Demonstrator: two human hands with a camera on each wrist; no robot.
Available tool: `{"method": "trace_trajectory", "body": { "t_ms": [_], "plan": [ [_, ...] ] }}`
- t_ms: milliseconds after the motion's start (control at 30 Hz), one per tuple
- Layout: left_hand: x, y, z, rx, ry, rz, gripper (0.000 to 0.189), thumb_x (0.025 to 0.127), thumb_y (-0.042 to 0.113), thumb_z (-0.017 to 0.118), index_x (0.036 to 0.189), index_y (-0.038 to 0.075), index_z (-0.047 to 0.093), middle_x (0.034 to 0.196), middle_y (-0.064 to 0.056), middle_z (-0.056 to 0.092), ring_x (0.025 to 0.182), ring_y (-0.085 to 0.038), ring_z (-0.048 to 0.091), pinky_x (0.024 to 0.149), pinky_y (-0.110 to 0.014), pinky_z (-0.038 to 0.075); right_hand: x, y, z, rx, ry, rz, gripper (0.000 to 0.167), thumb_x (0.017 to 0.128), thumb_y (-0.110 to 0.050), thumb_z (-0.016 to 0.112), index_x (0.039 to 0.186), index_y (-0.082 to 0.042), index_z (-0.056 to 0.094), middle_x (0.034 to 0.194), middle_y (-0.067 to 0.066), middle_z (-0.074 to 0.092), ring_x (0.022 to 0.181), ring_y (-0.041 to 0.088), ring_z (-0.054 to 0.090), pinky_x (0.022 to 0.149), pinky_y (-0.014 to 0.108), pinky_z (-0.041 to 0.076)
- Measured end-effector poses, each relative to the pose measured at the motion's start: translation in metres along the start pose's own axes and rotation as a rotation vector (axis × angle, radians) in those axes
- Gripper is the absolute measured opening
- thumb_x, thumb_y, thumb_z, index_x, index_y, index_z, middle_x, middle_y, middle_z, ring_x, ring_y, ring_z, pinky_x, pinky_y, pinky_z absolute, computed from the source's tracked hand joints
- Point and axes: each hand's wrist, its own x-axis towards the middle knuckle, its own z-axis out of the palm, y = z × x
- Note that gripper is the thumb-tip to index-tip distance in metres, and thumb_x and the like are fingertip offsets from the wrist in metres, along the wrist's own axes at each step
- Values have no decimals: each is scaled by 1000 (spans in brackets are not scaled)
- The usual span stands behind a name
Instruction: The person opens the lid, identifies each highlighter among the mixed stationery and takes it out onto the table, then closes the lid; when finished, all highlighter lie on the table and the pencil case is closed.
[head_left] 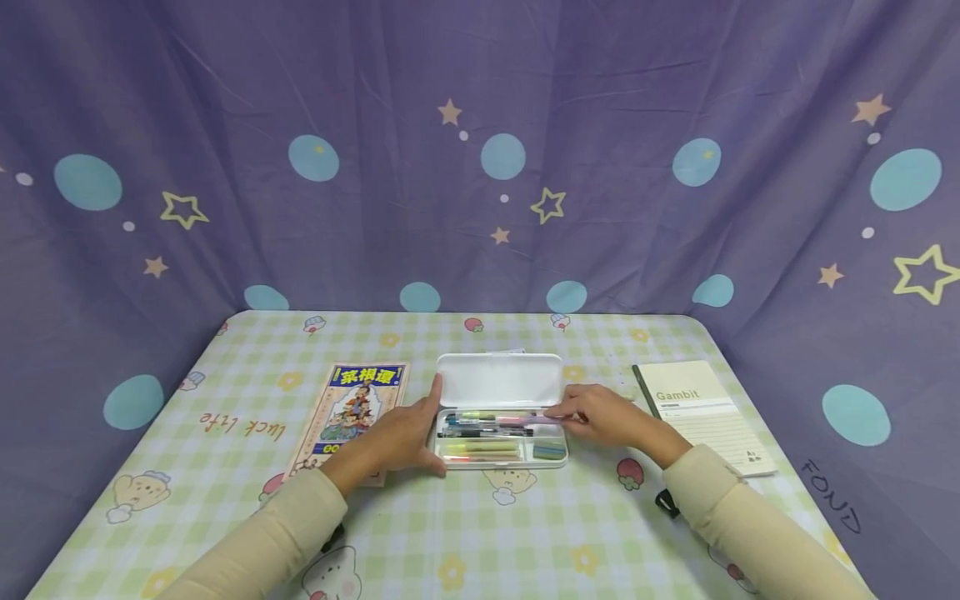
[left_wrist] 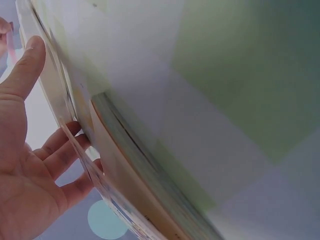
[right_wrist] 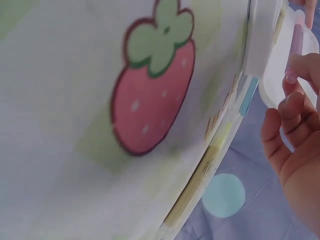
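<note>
A white pencil case (head_left: pixel 498 381) lies with its lid raised in the middle of the table. Inside are several pens (head_left: pixel 483 432), pale yellow markers (head_left: pixel 480 447) and a blue-green eraser-like block (head_left: pixel 549 451). My right hand (head_left: pixel 606 415) pinches the end of a pink-purple pen (right_wrist: pixel 296 40) between thumb and fingers, over the case's upper compartment. At the case's left side, my left hand (head_left: pixel 401 435) has its thumb and fingers spread and straight, touching the side near the front corner and the lid.
A colourful booklet (head_left: pixel 360 417) lies left of the case, partly beneath the left forearm. On the right is a cream notebook (head_left: pixel 701 408) marked Gambit, its lower edge near the right sleeve. A small white item (head_left: pixel 508 351) shows behind the lid. The cloth (head_left: pixel 525 533) is green checked.
</note>
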Motion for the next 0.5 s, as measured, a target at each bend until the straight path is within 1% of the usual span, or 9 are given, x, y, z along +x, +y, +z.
{"method": "trace_trajectory", "body": {
  "t_ms": [200,500],
  "plan": [
    [-1,0,0,-1,0,7,146,68,57,89,163,5,-8,162,-22,37,134,-39,55,114,-50,44,-12,4,-6,25,22,39,26,93,-9,73,117,-13,78,82,-6,64,62,-5,38,55,15,40],
    [0,1,-1,-2,-2,6,146,68,57,89,163,5,-10,163,-22,35,135,-38,55,115,-49,44,-33,22,-11,15,44,83,25,92,-11,74,117,-15,79,82,-8,62,62,-5,35,55,16,38]
  ]
}}
